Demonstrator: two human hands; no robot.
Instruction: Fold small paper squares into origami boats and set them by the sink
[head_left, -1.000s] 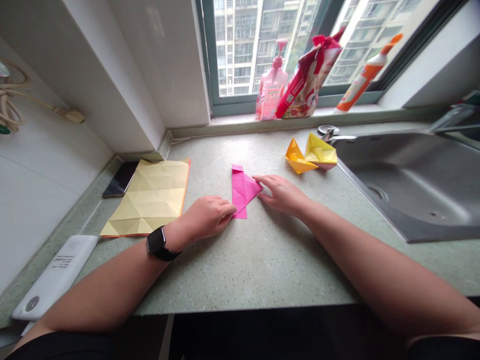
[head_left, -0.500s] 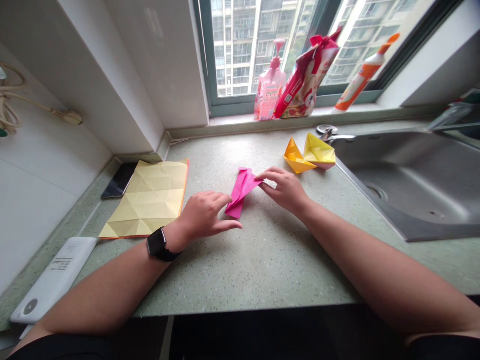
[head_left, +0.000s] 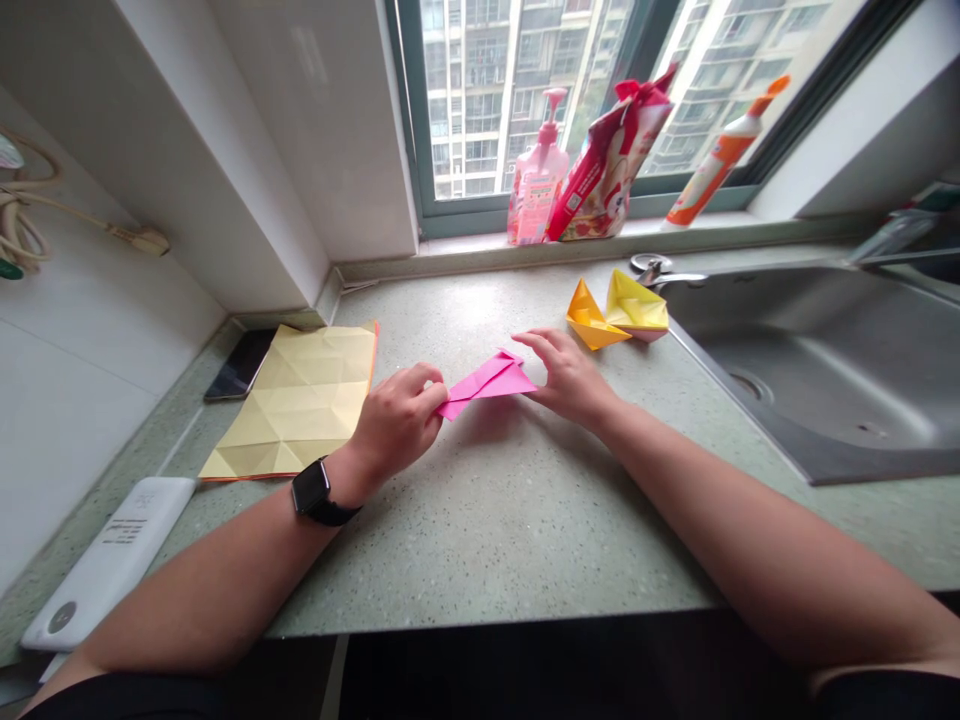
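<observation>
A pink origami paper, folded into a long narrow triangle, spans the gap between my hands above the speckled green counter. My left hand grips its left end. My right hand pinches its right tip between thumb and fingers. A creased yellow paper sheet lies flat to the left of my left hand. Beyond my right hand sit an orange paper boat and a yellow paper boat, close together and untouched.
A steel sink and faucet lie to the right. A phone and white power bank lie at the left. On the windowsill stand a pink soap bottle, a red bag and an orange-capped bottle.
The pink paper has swung from pointing away from me to lying crosswise, and it looks lifted. My left hand now grips its left end, and my right hand holds the right tip.
</observation>
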